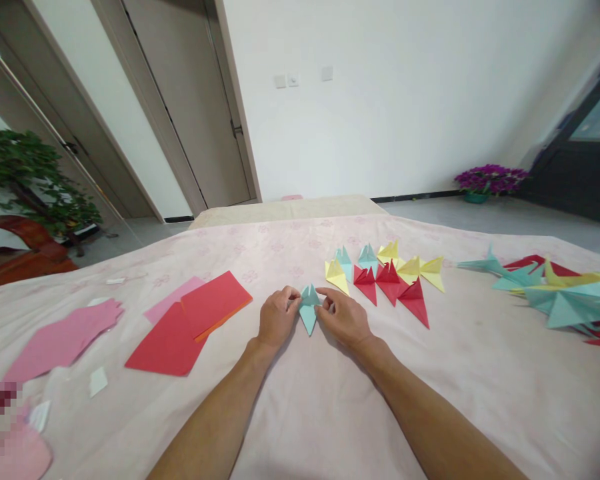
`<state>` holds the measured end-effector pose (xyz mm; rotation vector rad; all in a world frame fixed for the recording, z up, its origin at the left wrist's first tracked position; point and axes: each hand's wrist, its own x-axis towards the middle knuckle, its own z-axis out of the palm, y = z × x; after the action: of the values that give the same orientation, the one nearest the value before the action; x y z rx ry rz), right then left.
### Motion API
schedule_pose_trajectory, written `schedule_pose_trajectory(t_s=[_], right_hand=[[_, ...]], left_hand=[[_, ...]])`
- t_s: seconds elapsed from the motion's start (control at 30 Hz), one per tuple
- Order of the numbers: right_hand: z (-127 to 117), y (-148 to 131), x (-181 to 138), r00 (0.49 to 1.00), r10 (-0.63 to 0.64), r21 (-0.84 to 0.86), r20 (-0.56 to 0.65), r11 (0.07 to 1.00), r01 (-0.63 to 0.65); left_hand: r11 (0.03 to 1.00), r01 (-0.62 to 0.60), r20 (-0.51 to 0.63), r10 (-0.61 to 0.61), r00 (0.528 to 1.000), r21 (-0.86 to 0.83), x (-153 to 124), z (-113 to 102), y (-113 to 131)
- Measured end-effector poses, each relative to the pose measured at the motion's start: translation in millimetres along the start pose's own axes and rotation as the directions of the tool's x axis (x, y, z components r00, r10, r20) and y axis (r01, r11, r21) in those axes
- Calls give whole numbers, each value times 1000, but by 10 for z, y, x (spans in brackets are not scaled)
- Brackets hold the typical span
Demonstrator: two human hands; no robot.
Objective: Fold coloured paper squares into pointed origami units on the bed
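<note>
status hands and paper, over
Left hand, right hand at edges of light-blue folded paper. Pointed end toward wearer. Yellow folded piece just beyond right hand.

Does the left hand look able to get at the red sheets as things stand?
Likely yes: the red sheets lie beside the left hand with nothing visibly blocking the way, though that hand is busy at the blue folded paper.

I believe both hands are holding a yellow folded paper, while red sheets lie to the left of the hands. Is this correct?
Not quite: the folded paper held between the left hand and right hand is light blue, not yellow, as the head view shows. The red sheets do lie to the left of the hands.
</note>
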<state>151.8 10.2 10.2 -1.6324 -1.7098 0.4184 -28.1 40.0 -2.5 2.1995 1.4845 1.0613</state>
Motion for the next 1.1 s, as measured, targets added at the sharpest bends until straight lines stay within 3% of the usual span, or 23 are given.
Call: schedule_pose_trajectory(t_s=[0.13,0.33,0.5,0.77,0.93,1.1], right_hand=[[-13,-32,-4,998,-57,-95,9,994,58],[3,-14,15,993,-81,-207,80,974,96],[25,-4,39,993,-81,-210,81,973,96],[75,67,51,994,-109,-90,-15,990,108],[125,72,109,988,-125,82,-91,988,132],[165,41,140,983,-161,93,-88,981,169]], left_hand=[[998,0,82,-5,997,59,15,-29,16],[985,-134,272,100,957,112,52,-84,20],[975,-133,391,53,919,179,72,-100,-24],[972,-112,343,35,939,207,64,-48,-72],[995,-94,200,84,976,41,70,-56,-77],[997,-61,145,67,987,-43,58,-63,-35]])
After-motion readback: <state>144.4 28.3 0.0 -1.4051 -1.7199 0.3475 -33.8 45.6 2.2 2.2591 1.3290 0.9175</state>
